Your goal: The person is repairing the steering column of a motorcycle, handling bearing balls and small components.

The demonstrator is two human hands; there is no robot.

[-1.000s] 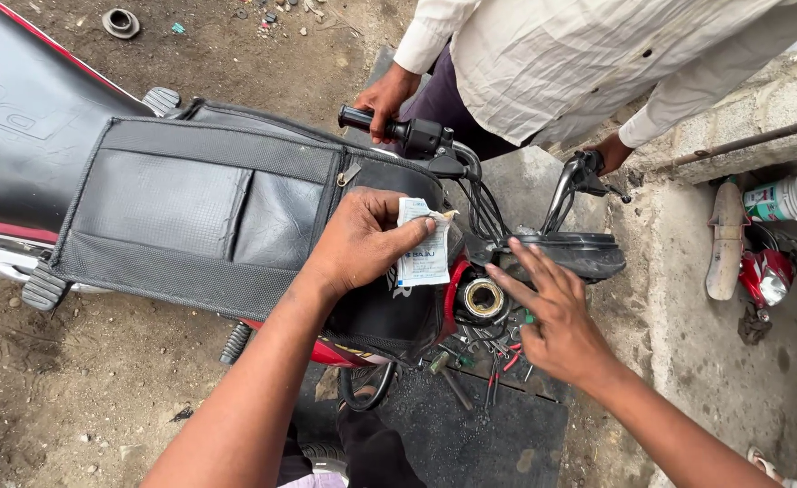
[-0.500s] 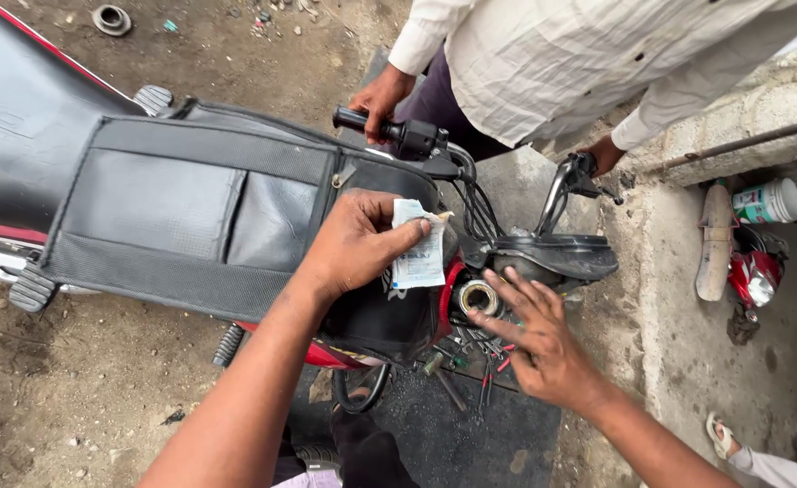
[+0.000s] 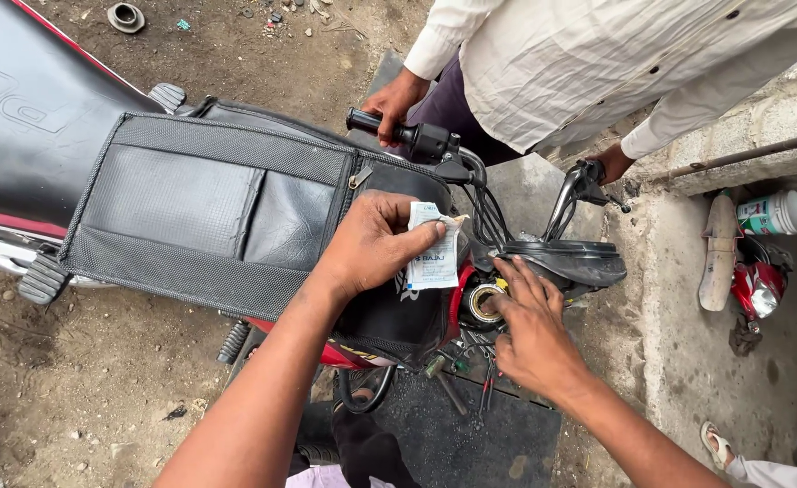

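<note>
My left hand (image 3: 376, 242) pinches a small white sachet (image 3: 433, 259) over the black tank cover (image 3: 209, 208) of a motorcycle. My right hand (image 3: 529, 330) rests beside it with fingertips on a round metal bearing ring (image 3: 484, 301) at the steering head. The fingers are spread and hold nothing. Loose wires and a screwdriver-like tool (image 3: 444, 384) hang below the ring.
A person in a white shirt (image 3: 633, 63) stands opposite, one hand on the left handlebar grip (image 3: 389, 117), the other near the brake lever (image 3: 588, 176). A white tub (image 3: 772, 213) and red parts (image 3: 755, 285) lie by a concrete ledge at right. A black mat (image 3: 480, 434) lies below.
My right hand slid up and left so its fingertips now touch the bearing ring. My left hand keeps the sachet in the same place.
</note>
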